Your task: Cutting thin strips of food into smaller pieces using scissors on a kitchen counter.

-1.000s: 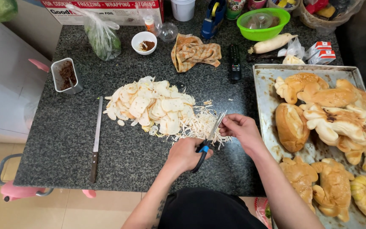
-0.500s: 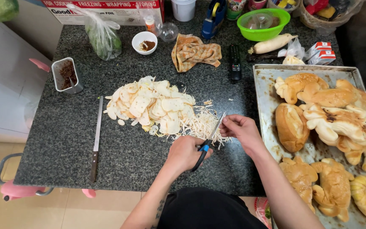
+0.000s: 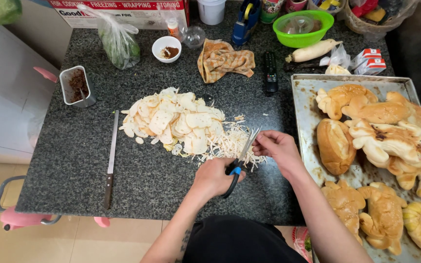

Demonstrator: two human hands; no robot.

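My left hand [image 3: 215,177] grips the black and blue handles of a pair of scissors [image 3: 239,157], blades pointing up and to the right. My right hand [image 3: 277,147] pinches something thin and pale right at the blade tips; what it is stays too small to tell. Under the blades lies a heap of thin pale shreds [image 3: 230,144]. To its left spreads a pile of flat white slices [image 3: 174,118] on the dark granite counter [image 3: 74,160].
A long knife [image 3: 110,158] lies left of the slices. A metal tray [image 3: 304,97] of golden bread rolls [image 3: 383,141] fills the right side. At the back: a folded cloth [image 3: 222,59], remote [image 3: 269,71], green bowl [image 3: 304,28], small white bowl [image 3: 166,49], bagged greens [image 3: 119,43], metal tin [image 3: 76,85].
Both hands stay in nearly the same place over the shreds; only small shifts of the scissors and fingers show.
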